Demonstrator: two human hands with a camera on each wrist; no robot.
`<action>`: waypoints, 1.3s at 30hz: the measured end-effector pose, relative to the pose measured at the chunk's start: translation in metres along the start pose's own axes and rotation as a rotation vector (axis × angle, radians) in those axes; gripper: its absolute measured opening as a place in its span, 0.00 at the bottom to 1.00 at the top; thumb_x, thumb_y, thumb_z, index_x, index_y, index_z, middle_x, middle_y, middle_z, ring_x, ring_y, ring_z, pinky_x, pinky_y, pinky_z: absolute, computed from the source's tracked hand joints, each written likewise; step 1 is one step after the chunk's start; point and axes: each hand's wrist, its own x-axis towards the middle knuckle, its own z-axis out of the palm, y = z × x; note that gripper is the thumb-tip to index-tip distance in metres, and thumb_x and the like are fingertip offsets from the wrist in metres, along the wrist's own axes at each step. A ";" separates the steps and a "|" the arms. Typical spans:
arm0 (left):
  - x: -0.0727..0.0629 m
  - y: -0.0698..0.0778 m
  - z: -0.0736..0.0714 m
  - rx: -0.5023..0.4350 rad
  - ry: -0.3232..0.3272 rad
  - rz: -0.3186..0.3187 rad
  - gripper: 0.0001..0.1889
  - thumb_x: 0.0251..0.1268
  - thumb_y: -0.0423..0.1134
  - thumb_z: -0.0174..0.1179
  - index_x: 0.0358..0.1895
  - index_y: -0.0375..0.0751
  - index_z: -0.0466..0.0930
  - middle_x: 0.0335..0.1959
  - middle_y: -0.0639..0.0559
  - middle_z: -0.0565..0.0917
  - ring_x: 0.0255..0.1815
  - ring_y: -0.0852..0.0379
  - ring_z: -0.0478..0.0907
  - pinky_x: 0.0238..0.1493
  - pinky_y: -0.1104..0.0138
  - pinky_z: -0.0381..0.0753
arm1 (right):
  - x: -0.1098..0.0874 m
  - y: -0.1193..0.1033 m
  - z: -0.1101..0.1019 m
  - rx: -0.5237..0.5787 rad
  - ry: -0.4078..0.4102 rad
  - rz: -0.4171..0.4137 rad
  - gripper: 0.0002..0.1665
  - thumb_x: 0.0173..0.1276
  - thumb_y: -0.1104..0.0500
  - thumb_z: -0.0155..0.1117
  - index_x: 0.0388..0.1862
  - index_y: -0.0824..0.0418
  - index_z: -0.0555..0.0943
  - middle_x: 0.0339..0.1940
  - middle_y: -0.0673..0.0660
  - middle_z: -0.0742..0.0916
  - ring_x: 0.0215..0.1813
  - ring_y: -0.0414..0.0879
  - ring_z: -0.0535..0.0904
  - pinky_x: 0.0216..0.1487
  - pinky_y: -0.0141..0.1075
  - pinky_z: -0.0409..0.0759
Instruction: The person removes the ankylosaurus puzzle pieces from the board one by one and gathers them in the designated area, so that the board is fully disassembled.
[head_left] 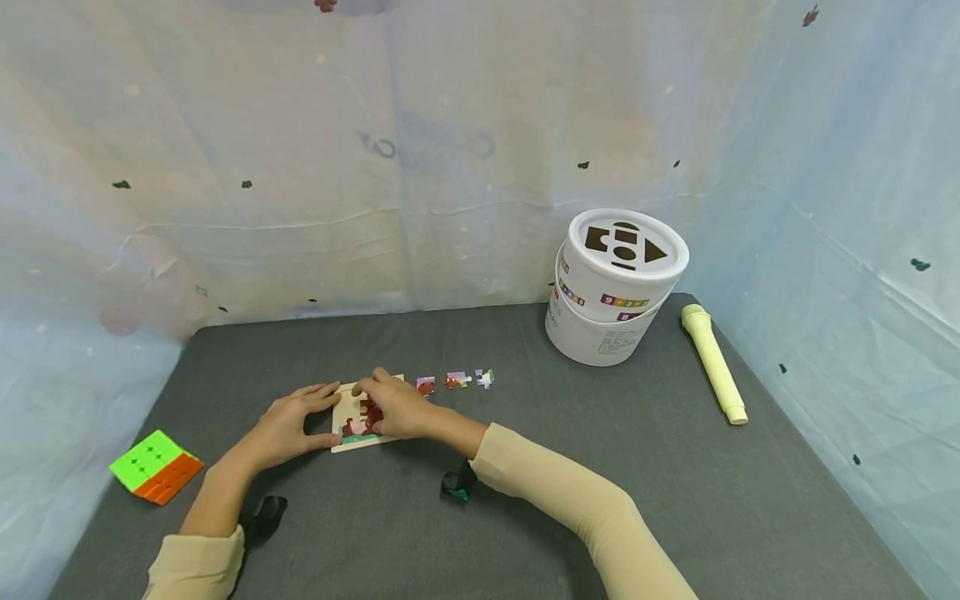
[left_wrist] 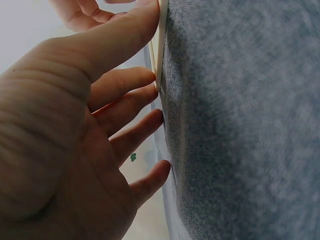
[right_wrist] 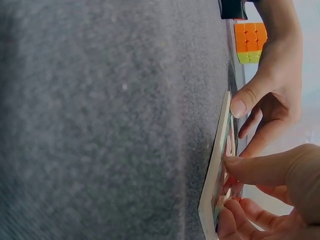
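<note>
A small wooden jigsaw puzzle board (head_left: pixel 339 417) lies on the grey cloth, partly filled with dark red, pink and green pieces. At its left side my left hand (head_left: pixel 288 422) steadies it, thumb at the front corner and the other fingers fairly straight along the edge. My right hand (head_left: pixel 401 408) is over the right half of the board and hides much of it. In the right wrist view, the thumb and bent fingers close around a reddish puzzle piece (right_wrist: pixel 231 183) down at the board. Three loose puzzle pieces (head_left: pixel 457 380) lie in a row just right of the board.
A Rubik's cube (head_left: pixel 156 467) with green and orange sides sits at the left edge. Toward the back right stands a white bucket (head_left: pixel 611 292) with shape cut-outs in its lid. A pale yellow toy microphone (head_left: pixel 714 364) lies near the right edge. Pale sheets hang behind.
</note>
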 end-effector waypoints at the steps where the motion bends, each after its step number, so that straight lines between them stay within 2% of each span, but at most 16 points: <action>1: 0.000 0.000 0.000 0.001 0.000 0.001 0.41 0.55 0.47 0.75 0.68 0.28 0.71 0.73 0.34 0.66 0.71 0.30 0.61 0.61 0.31 0.62 | 0.000 0.000 0.000 0.001 -0.002 0.004 0.33 0.63 0.64 0.74 0.66 0.58 0.75 0.55 0.56 0.77 0.48 0.42 0.75 0.46 0.26 0.74; 7: 0.000 0.002 -0.001 -0.005 0.016 0.013 0.41 0.54 0.48 0.75 0.68 0.28 0.71 0.73 0.34 0.66 0.71 0.29 0.61 0.60 0.29 0.60 | -0.001 -0.001 -0.001 -0.020 0.003 0.029 0.31 0.63 0.61 0.74 0.66 0.59 0.77 0.57 0.56 0.76 0.52 0.44 0.70 0.48 0.27 0.71; 14: -0.001 0.002 -0.001 0.007 0.021 0.013 0.41 0.54 0.47 0.75 0.68 0.28 0.71 0.73 0.34 0.66 0.71 0.30 0.61 0.61 0.31 0.60 | 0.001 0.000 0.002 -0.019 0.034 0.047 0.28 0.62 0.60 0.76 0.61 0.62 0.80 0.54 0.56 0.76 0.51 0.43 0.72 0.50 0.26 0.72; 18: -0.001 0.001 -0.001 0.008 0.008 0.004 0.40 0.54 0.46 0.75 0.68 0.28 0.71 0.73 0.34 0.66 0.71 0.30 0.60 0.61 0.30 0.59 | 0.001 0.002 0.003 -0.005 0.059 0.029 0.22 0.64 0.59 0.74 0.57 0.62 0.82 0.52 0.56 0.77 0.49 0.42 0.73 0.48 0.27 0.72; 23: 0.000 0.000 -0.001 0.006 0.003 0.001 0.41 0.54 0.47 0.75 0.68 0.28 0.71 0.73 0.34 0.66 0.71 0.30 0.60 0.61 0.29 0.58 | -0.001 0.001 0.005 0.011 0.111 0.016 0.12 0.71 0.62 0.66 0.52 0.62 0.82 0.47 0.55 0.81 0.45 0.42 0.75 0.46 0.26 0.72; 29: -0.001 -0.001 0.001 0.002 0.006 -0.001 0.40 0.54 0.45 0.75 0.68 0.28 0.71 0.73 0.35 0.66 0.72 0.31 0.60 0.62 0.33 0.62 | -0.002 0.001 0.005 0.025 0.140 0.020 0.05 0.71 0.68 0.63 0.43 0.60 0.81 0.41 0.53 0.81 0.40 0.41 0.72 0.43 0.26 0.68; 39: -0.001 0.000 0.001 0.002 0.011 -0.004 0.41 0.54 0.47 0.75 0.68 0.29 0.71 0.73 0.35 0.66 0.71 0.30 0.61 0.62 0.31 0.60 | -0.002 0.007 0.001 0.205 0.101 -0.005 0.04 0.75 0.65 0.58 0.38 0.61 0.76 0.36 0.52 0.79 0.38 0.40 0.71 0.41 0.26 0.68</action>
